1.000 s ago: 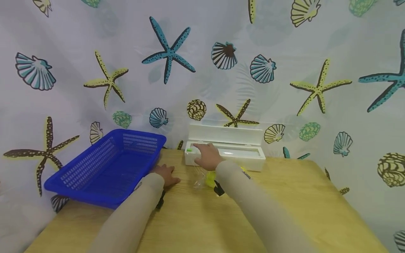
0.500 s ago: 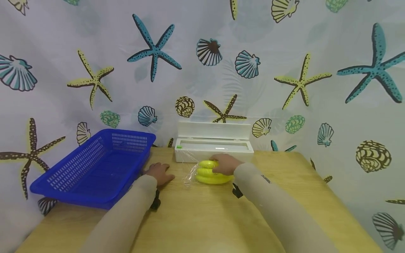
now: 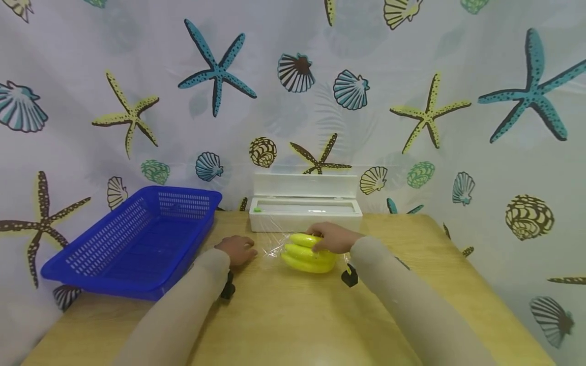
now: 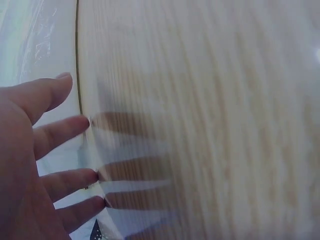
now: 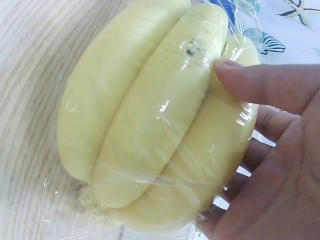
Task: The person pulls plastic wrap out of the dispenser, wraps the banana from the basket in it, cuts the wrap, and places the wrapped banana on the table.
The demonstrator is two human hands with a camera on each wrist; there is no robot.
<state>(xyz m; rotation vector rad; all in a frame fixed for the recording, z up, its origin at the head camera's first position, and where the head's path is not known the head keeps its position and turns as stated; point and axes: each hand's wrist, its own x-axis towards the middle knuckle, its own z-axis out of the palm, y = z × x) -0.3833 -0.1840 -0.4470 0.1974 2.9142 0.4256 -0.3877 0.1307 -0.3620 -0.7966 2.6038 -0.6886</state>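
Note:
A bunch of yellow bananas (image 3: 308,258) lies on the table, covered in clear cling film (image 3: 273,248). My right hand (image 3: 336,238) grips the bunch from its right side. In the right wrist view the thumb presses on the film-covered bananas (image 5: 150,110), while the other fingers are partly hidden behind them. Left of the bunch, my left hand (image 3: 238,249) rests on the table with its fingertips touching the surface. Its fingers (image 4: 70,185) are spread and fairly straight in the left wrist view, holding nothing. Behind stands a white cling film dispenser (image 3: 304,222), lid raised.
A blue perforated plastic basket (image 3: 151,244) stands on the left of the wooden table (image 3: 293,320). A small green part (image 3: 257,210) sits at the dispenser's left end. Behind the table hangs a white curtain (image 3: 274,40) printed with shells and starfish.
My right hand has come back from the dispenser's left end to the bananas and now grips them. The bunch is slightly tilted or shifted. My left hand stays nearly in place; the head view has turned right.

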